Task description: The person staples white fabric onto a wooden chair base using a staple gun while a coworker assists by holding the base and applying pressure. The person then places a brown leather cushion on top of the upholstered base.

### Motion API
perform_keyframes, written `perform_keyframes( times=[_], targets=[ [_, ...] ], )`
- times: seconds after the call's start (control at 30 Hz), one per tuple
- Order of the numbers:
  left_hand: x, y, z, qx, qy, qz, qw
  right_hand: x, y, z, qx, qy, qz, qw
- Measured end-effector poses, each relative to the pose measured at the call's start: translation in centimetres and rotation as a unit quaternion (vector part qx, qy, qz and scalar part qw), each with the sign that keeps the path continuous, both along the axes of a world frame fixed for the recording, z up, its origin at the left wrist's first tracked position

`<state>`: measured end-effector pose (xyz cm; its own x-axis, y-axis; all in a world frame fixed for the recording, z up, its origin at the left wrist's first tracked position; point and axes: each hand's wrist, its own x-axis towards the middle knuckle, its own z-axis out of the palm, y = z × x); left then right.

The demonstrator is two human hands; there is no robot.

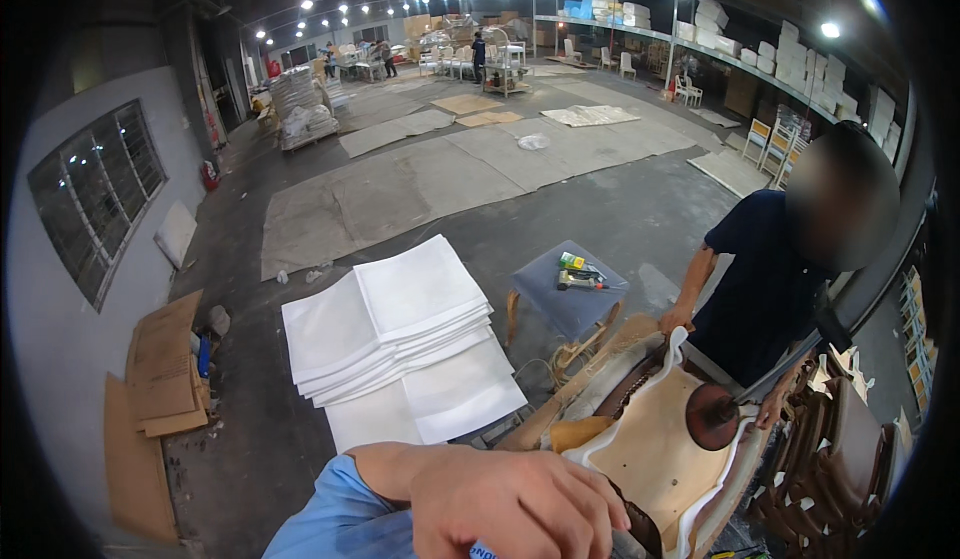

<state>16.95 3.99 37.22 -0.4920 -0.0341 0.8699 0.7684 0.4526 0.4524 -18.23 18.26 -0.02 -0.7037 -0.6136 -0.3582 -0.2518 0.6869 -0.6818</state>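
Note:
My left hand point(515, 504) comes in at the lower edge from a light blue sleeve, its fingers curled downward. A small patch with blue print shows under it, but what the fingers hold is hidden. Just right of it lies a pale wooden panel point(650, 439) with wavy white edging and brown covering at its side. A dark brown round piece point(712, 416) sits on the panel, with a metal rod reaching toward it. Across from me, a co-worker in dark clothes point(765, 269) has one hand point(678, 319) at the panel's far end and the other beside the round piece. My right hand is out of view.
White sheets point(420, 309) lie stacked left of the panel. A grey-topped stool point(565, 304) carries a nail gun point(580, 281) and a small green-yellow box. Brown padded pieces point(830, 459) are piled at right. Flattened cardboard point(165, 369) leans at left.

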Motion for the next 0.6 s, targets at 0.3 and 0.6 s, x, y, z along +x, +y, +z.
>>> perform_keyframes(
  times=[0.3, 0.6],
  targets=[
    [-1.3, 1.7, 0.9, 0.055, -0.012, -0.108, 0.993, 0.7, 4.3, -2.4, -0.019, -0.111, -0.023, 0.993],
    [-7.0, 1.3, -1.2, 0.12, -0.043, -0.325, 0.937, -0.3, 16.0, -5.7, 0.051, -0.237, -0.261, 0.935]
  ],
)
